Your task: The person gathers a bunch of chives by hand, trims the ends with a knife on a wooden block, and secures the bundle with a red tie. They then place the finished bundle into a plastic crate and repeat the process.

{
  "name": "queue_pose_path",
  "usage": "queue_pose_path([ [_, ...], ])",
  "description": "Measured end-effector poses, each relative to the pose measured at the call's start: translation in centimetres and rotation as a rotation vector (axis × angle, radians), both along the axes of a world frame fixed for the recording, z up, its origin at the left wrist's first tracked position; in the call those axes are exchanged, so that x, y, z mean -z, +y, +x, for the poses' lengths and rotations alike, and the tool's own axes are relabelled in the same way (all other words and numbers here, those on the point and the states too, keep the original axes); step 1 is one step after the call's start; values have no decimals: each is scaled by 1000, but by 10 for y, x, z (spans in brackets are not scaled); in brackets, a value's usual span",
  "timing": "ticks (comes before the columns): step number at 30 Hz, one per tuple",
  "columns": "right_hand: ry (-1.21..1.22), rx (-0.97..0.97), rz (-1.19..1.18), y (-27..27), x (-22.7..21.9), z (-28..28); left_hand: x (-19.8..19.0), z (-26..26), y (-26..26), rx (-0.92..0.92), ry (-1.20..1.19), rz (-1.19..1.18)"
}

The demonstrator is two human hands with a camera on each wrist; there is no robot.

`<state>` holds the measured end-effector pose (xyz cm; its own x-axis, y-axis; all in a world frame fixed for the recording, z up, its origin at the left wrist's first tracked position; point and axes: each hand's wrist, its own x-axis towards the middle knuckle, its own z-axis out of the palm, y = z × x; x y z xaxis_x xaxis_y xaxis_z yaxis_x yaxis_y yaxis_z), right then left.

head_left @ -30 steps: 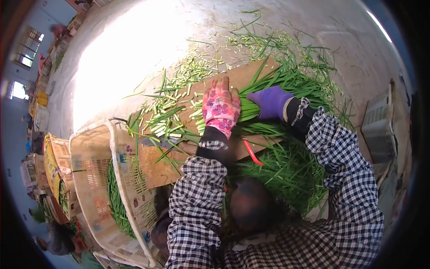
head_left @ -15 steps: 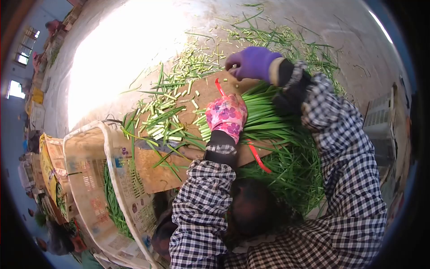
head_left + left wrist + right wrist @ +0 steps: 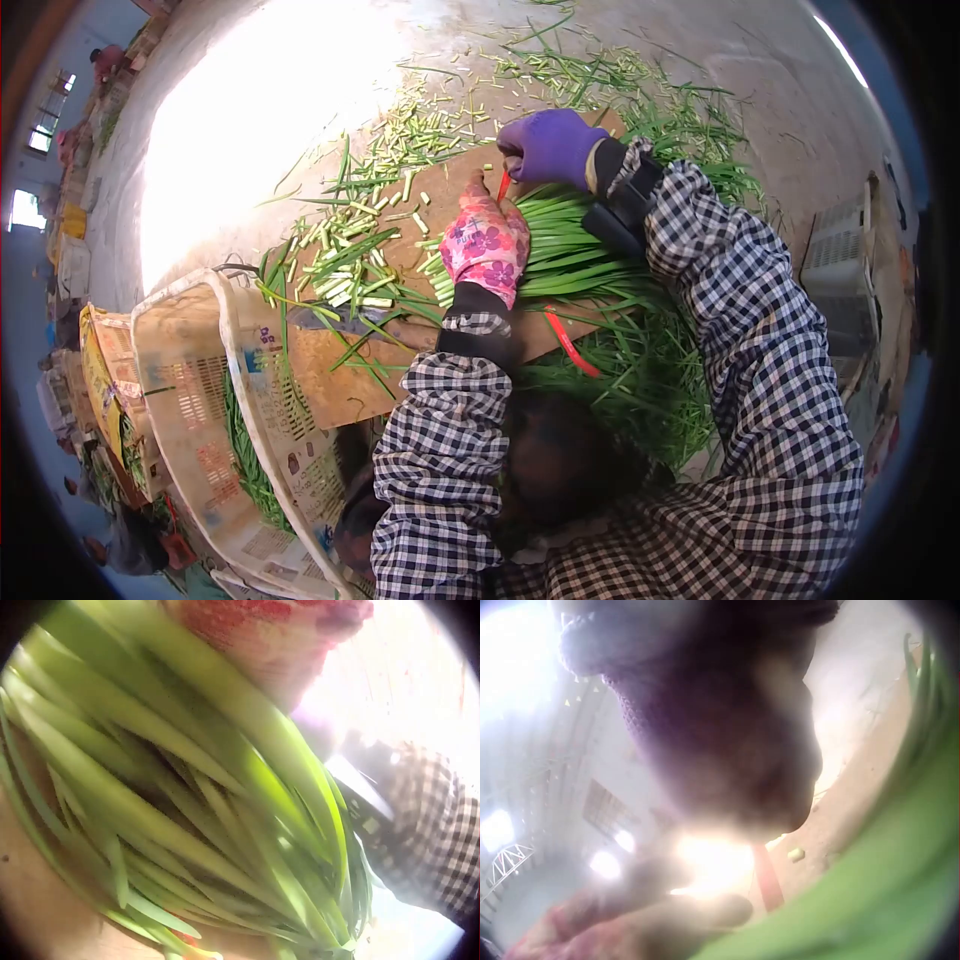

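In the head view my left hand point(image 3: 487, 245), in a pink flowered glove, lies across a bunch of garlic chives point(image 3: 575, 245) near its trimmed stem ends and holds it, one finger stretched past the far side. My right hand point(image 3: 548, 150), in a purple glove, pinches the far end of a red tie strip point(image 3: 503, 186). The strip's other end shows on the near side of the bunch; the part between is hidden. The left wrist view shows leaves point(image 3: 172, 772) close below the pink glove. In the right wrist view the strip point(image 3: 766, 877) hangs from the purple fingertips.
A brown board point(image 3: 340, 375) lies under the bunch, with a knife point(image 3: 412, 333) and cut stem pieces point(image 3: 345, 280). More chives point(image 3: 640, 400) are heaped at the near right. A white plastic crate point(image 3: 235, 330) stands left. Trimmings point(image 3: 430, 115) litter the floor beyond.
My right hand has left the leaves and moved up to the far side of the bunch, now pinching the red strip's end. My left hand has stayed over the stem ends.
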<state>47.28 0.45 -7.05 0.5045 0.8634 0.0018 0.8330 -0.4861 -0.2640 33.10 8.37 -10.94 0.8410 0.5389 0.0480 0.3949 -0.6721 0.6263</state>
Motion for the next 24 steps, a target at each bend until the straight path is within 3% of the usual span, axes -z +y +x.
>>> queue_pose_path([
  [1,-4,6,-3,-7,-1,-7,-1,0,1,0,-128,-22],
  [4,-146,-21,173,-17,-1,-20,-2,-3,3,59,-53,-16],
  [7,-191,-23,128,-16,-8,-33,-4,-5,4,61,-93,14],
  [9,-220,-64,130,-13,-12,-38,-18,-5,4,85,64,-90],
  [11,-237,-100,117,-17,-15,-43,-10,-5,7,101,13,-39],
  [13,-279,-154,334,-22,-20,-46,-6,-3,9,115,72,-44],
  [14,-263,-159,318,-29,-31,-55,-10,-4,10,142,115,-37],
  [16,-143,-257,378,-47,-56,-82,30,12,14,105,77,-62],
  [17,-235,-353,265,-62,-55,-95,46,19,13,71,48,-129],
  [18,-190,-454,89,-72,-49,-107,-3,-1,7,84,-13,-9],
  [19,-145,-550,-86,-82,-36,-118,-10,-2,8,75,-14,-18],
  [21,-99,-658,-113,-105,2,-134,-13,-3,8,104,106,-82],
  [24,5,-576,-147,-121,31,-149,-11,-2,8,99,132,-77],
])
